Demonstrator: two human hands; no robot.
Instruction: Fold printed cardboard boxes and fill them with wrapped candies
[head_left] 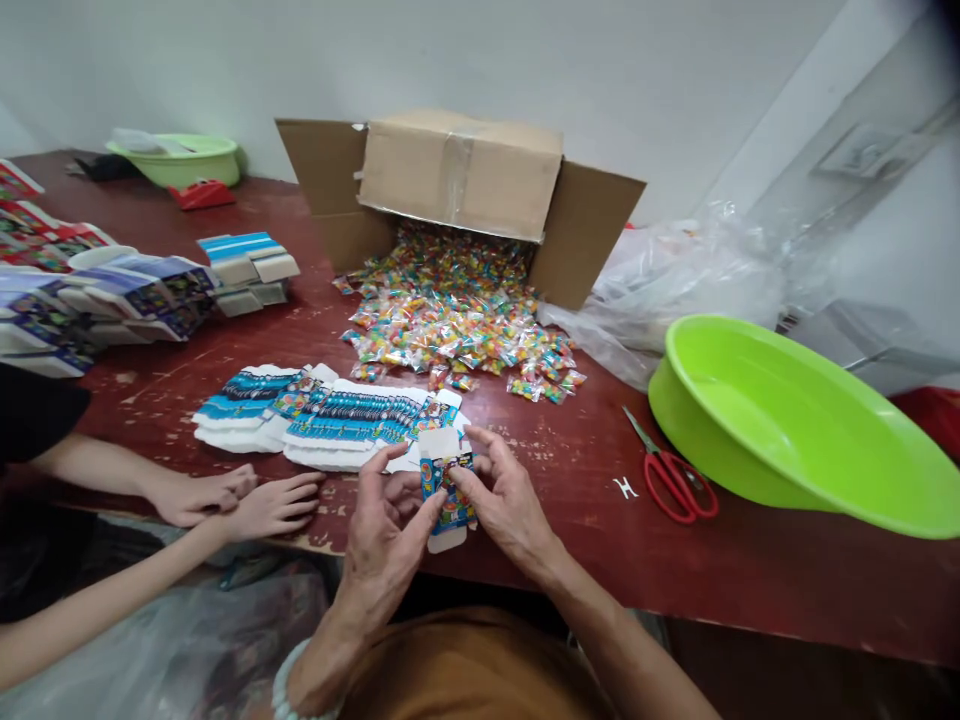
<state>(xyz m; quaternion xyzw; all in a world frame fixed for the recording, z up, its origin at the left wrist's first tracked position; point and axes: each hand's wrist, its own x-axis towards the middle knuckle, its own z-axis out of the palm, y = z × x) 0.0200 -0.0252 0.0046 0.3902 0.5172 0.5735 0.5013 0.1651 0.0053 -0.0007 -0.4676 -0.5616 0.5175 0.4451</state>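
A small blue printed candy box [452, 505] is held upright between my two hands, over the table's front edge. Its white flaps stick out at the top and the bottom. My left hand [386, 530] grips its left side, thumb across the front. On the other side, my right hand [506, 500] has its thumb on the front near the top, with the fingers behind. Just beyond lie rows of flat blue cartons [352, 415], overlapping each other. Further back, a heap of small clear candy packets [450, 325] spills out of a tipped cardboard box [461, 175].
Another person's hands [262, 505] rest on the table edge at left. Red-handled scissors [679, 485], a white plastic scrap [625, 488] and a green basin [795, 420] are at right. Stacked boxes [142, 290], a red tape dispenser [201, 194] and another basin [187, 160] stand left.
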